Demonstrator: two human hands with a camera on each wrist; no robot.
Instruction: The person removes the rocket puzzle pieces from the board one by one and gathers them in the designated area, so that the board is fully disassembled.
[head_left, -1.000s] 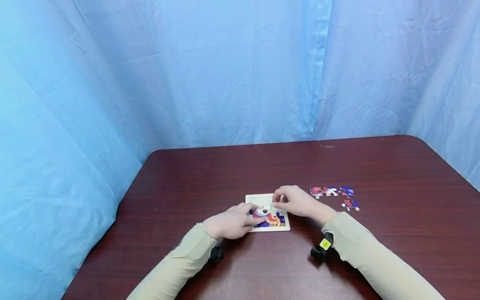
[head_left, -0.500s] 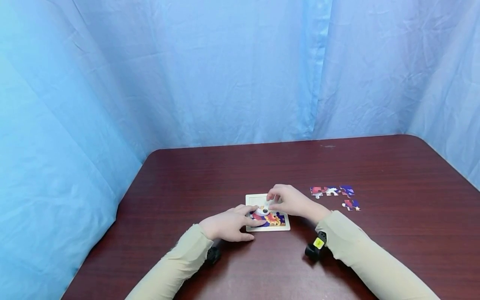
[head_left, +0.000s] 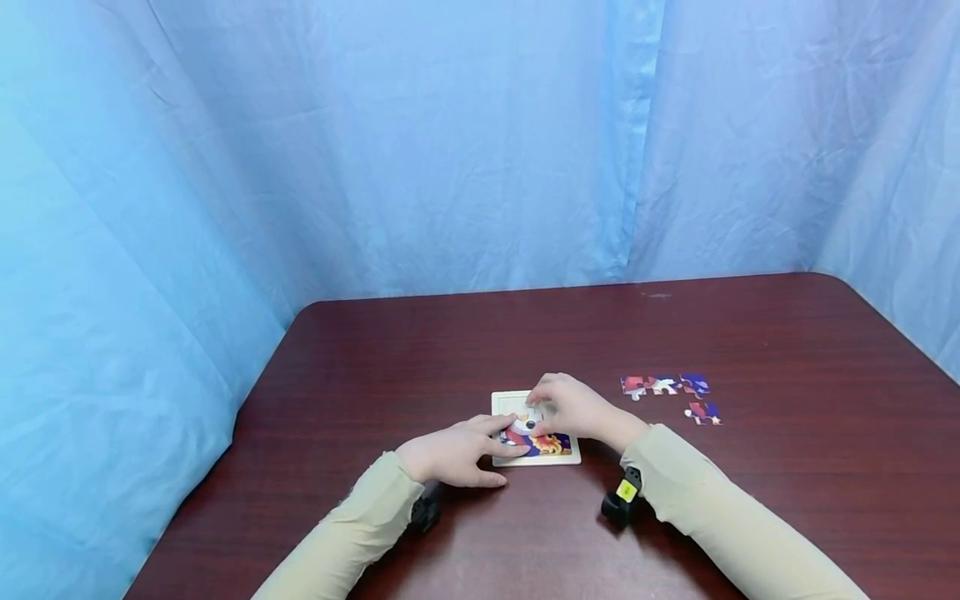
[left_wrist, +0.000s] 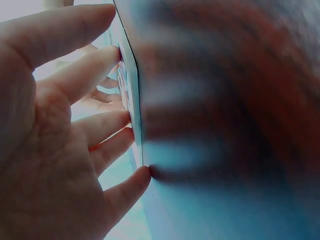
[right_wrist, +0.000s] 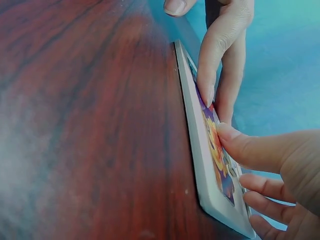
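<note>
A small jigsaw puzzle in a white frame tray (head_left: 573, 457) lies on the table, partly filled with purple, orange and white pieces. My left hand (head_left: 456, 452) rests its straight, spread fingers on the tray's left side; its thumb is off the near edge. My right hand (head_left: 581, 408) is over the tray's right half, thumb and bent fingers about a whitish puzzle piece (head_left: 536, 414), largely covered by the fingers. In the right wrist view, the right thumb (right_wrist: 232, 136) touches the picture (right_wrist: 216, 147), and the other fingers reach the tray's far part.
Several loose puzzle pieces (head_left: 663, 384) lie in a row to the right of the tray, with another joined or touching group (head_left: 703, 413) just nearer. The dark red wooden table (head_left: 405, 350) is bordered by blue curtains (head_left: 465, 150) behind and at both sides.
My right hand has moved left over the tray, its thumb and fingers now farther apart. The left thumb has drawn away from the tray toward me. The loose pieces have stayed put.
</note>
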